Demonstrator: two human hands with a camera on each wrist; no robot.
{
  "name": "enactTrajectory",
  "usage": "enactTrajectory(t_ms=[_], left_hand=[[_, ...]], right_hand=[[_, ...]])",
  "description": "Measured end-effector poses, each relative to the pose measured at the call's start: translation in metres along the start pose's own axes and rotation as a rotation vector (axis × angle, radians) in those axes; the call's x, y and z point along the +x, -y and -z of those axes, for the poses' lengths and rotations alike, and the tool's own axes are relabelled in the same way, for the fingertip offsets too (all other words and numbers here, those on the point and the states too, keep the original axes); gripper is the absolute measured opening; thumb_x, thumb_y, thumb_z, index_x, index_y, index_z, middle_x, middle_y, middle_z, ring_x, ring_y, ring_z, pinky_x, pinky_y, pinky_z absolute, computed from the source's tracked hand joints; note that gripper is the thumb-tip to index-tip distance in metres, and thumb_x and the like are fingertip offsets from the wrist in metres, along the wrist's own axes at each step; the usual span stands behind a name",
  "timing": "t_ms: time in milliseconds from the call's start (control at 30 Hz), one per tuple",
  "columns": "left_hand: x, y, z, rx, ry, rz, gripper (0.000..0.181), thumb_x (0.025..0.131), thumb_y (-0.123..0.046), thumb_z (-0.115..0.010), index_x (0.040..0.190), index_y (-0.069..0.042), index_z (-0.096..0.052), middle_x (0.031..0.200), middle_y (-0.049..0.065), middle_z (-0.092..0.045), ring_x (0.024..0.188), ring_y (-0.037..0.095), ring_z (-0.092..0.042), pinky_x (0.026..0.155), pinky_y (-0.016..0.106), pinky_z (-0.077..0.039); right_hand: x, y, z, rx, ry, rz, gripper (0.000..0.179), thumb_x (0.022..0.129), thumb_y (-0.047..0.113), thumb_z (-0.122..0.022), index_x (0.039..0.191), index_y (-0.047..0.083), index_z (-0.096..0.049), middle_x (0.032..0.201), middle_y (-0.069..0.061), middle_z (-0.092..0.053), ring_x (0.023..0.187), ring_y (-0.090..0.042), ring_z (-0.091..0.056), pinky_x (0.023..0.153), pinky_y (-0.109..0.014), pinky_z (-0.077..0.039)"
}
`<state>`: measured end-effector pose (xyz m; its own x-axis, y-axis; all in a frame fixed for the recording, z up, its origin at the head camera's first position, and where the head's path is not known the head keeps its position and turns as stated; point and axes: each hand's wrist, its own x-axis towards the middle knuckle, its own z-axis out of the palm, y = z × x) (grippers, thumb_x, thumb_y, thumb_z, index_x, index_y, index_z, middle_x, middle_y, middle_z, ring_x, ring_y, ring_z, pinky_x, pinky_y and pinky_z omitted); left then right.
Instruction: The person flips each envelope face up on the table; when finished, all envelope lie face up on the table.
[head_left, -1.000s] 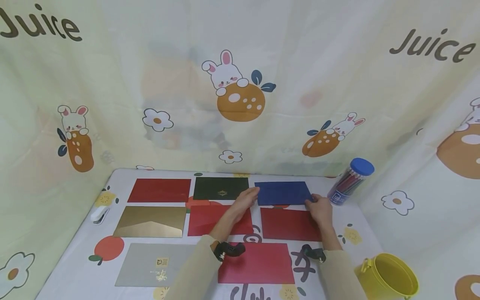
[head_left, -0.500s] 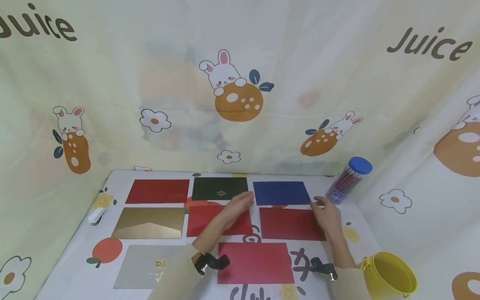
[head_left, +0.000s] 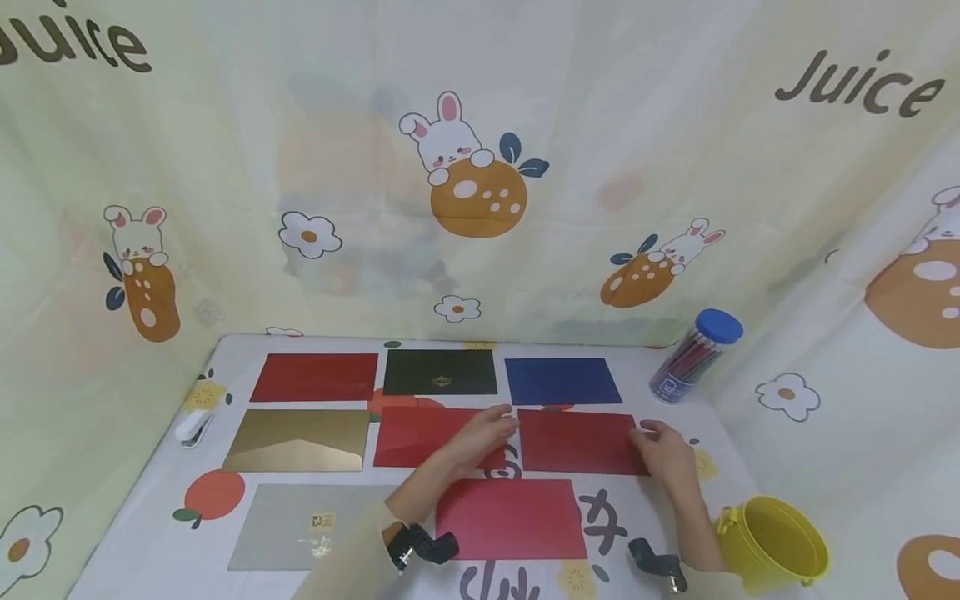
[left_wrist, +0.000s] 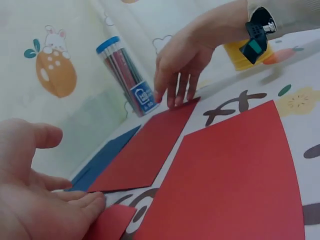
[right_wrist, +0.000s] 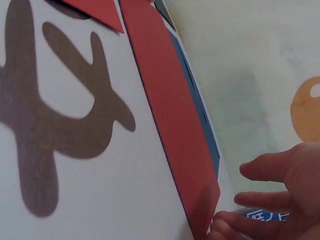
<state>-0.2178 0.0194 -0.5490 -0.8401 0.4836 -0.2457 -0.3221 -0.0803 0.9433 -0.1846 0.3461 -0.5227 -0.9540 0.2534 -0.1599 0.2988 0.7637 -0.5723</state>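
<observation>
Flat envelopes lie in rows on the table. My right hand [head_left: 667, 454] has its fingertips at the right end of a dark red envelope [head_left: 577, 442] in the middle row. At that envelope's left end are the fingers of my left hand [head_left: 480, 437], stretched forward over a brighter red envelope [head_left: 420, 433] and partly covering it. Behind the dark red one lies a blue envelope [head_left: 562, 381]. In the left wrist view, the right hand's fingers [left_wrist: 182, 87] point down at the dark red envelope's far end. Loosely spread right fingers [right_wrist: 265, 200] show beside its end in the right wrist view.
Red [head_left: 315, 377], dark green [head_left: 441, 371], gold [head_left: 300, 442], grey [head_left: 285, 525] and pinkish-red [head_left: 513, 525] envelopes lie around. A blue-lidded tube of pencils [head_left: 686, 358] stands at back right, a yellow bucket [head_left: 731, 546] at front right, a white stapler [head_left: 195, 427] at far left.
Both hands have come away from the blue envelope's ends and moved nearer to the person, to the ends of the dark red envelope, which has shifted slightly. The blue envelope now lies untouched.
</observation>
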Motion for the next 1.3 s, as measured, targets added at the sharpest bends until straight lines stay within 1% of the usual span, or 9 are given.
enactTrajectory(t_ms=[267, 433, 600, 733, 833, 967, 1100, 1200, 1300], left_hand=[[0.006, -0.002, -0.011, 0.032, -0.015, 0.016, 0.067, 0.101, -0.026, -0.059, 0.155, 0.001, -0.031, 0.150, 0.019, -0.048, 0.141, 0.036, -0.044, 0.116, 0.048, -0.035], [0.008, -0.003, -0.011, 0.035, -0.032, 0.021, 0.067, 0.100, -0.027, -0.060, 0.155, 0.001, -0.032, 0.149, 0.019, -0.049, 0.139, 0.036, -0.045, 0.115, 0.047, -0.037], [0.009, -0.003, -0.010, 0.025, -0.041, 0.020, 0.063, 0.101, -0.023, -0.059, 0.153, 0.002, -0.034, 0.147, 0.021, -0.050, 0.138, 0.037, -0.047, 0.114, 0.047, -0.038], [0.008, -0.004, -0.010, 0.036, -0.045, 0.022, 0.063, 0.100, -0.024, -0.060, 0.153, 0.000, -0.036, 0.147, 0.019, -0.051, 0.138, 0.035, -0.048, 0.114, 0.046, -0.039], [0.005, -0.007, -0.008, 0.048, -0.030, 0.022, 0.065, 0.100, -0.027, -0.061, 0.155, -0.002, -0.034, 0.148, 0.018, -0.050, 0.139, 0.034, -0.047, 0.114, 0.046, -0.039], [-0.002, -0.017, -0.006, 0.053, 0.008, -0.012, 0.066, 0.102, -0.029, -0.057, 0.157, -0.005, -0.029, 0.152, 0.019, -0.046, 0.142, 0.035, -0.043, 0.115, 0.049, -0.036], [-0.008, -0.031, -0.003, 0.043, 0.019, -0.049, 0.065, 0.104, -0.030, -0.053, 0.159, -0.006, -0.026, 0.156, 0.019, -0.041, 0.145, 0.034, -0.039, 0.118, 0.050, -0.030], [-0.009, -0.036, -0.003, 0.042, 0.005, -0.056, 0.064, 0.105, -0.031, -0.053, 0.159, -0.008, -0.027, 0.156, 0.018, -0.041, 0.145, 0.035, -0.039, 0.119, 0.051, -0.028], [-0.009, -0.037, -0.003, 0.055, -0.015, -0.056, 0.063, 0.104, -0.031, -0.054, 0.158, -0.009, -0.030, 0.154, 0.017, -0.044, 0.142, 0.035, -0.042, 0.119, 0.054, -0.028]], right_hand=[[0.004, -0.001, -0.005, 0.014, -0.011, -0.027, 0.054, 0.102, 0.033, -0.051, 0.137, -0.007, -0.053, 0.130, -0.034, -0.058, 0.120, -0.051, -0.056, 0.099, -0.060, -0.045], [0.007, -0.005, -0.006, 0.065, 0.004, -0.048, 0.055, 0.103, 0.035, -0.049, 0.138, -0.007, -0.052, 0.135, -0.034, -0.055, 0.123, -0.050, -0.053, 0.101, -0.060, -0.044], [0.008, -0.005, -0.006, 0.083, -0.007, -0.051, 0.054, 0.104, 0.036, -0.049, 0.138, -0.006, -0.053, 0.136, -0.033, -0.054, 0.125, -0.050, -0.051, 0.103, -0.060, -0.042], [0.008, -0.005, -0.007, 0.099, -0.003, -0.054, 0.055, 0.104, 0.038, -0.048, 0.139, -0.004, -0.053, 0.138, -0.033, -0.053, 0.127, -0.049, -0.050, 0.104, -0.060, -0.041], [0.007, -0.005, -0.006, 0.113, 0.000, -0.053, 0.058, 0.104, 0.040, -0.047, 0.141, -0.004, -0.051, 0.140, -0.032, -0.051, 0.129, -0.049, -0.048, 0.106, -0.061, -0.040], [0.005, -0.001, -0.004, 0.155, -0.019, -0.058, 0.063, 0.104, 0.045, -0.045, 0.145, -0.003, -0.047, 0.142, -0.032, -0.050, 0.130, -0.048, -0.046, 0.108, -0.061, -0.038], [0.004, 0.003, -0.001, 0.186, -0.068, -0.037, 0.065, 0.104, 0.046, -0.045, 0.146, -0.003, -0.046, 0.138, -0.031, -0.053, 0.125, -0.046, -0.050, 0.100, -0.056, -0.043], [0.003, 0.005, -0.001, 0.209, -0.113, -0.012, 0.061, 0.104, 0.044, -0.046, 0.145, -0.002, -0.049, 0.133, -0.029, -0.057, 0.114, -0.041, -0.060, 0.087, -0.043, -0.051], [0.001, 0.005, -0.001, 0.246, -0.160, -0.009, 0.058, 0.105, 0.042, -0.046, 0.143, -0.001, -0.052, 0.128, -0.027, -0.062, 0.101, -0.035, -0.068, 0.072, -0.030, -0.053]])
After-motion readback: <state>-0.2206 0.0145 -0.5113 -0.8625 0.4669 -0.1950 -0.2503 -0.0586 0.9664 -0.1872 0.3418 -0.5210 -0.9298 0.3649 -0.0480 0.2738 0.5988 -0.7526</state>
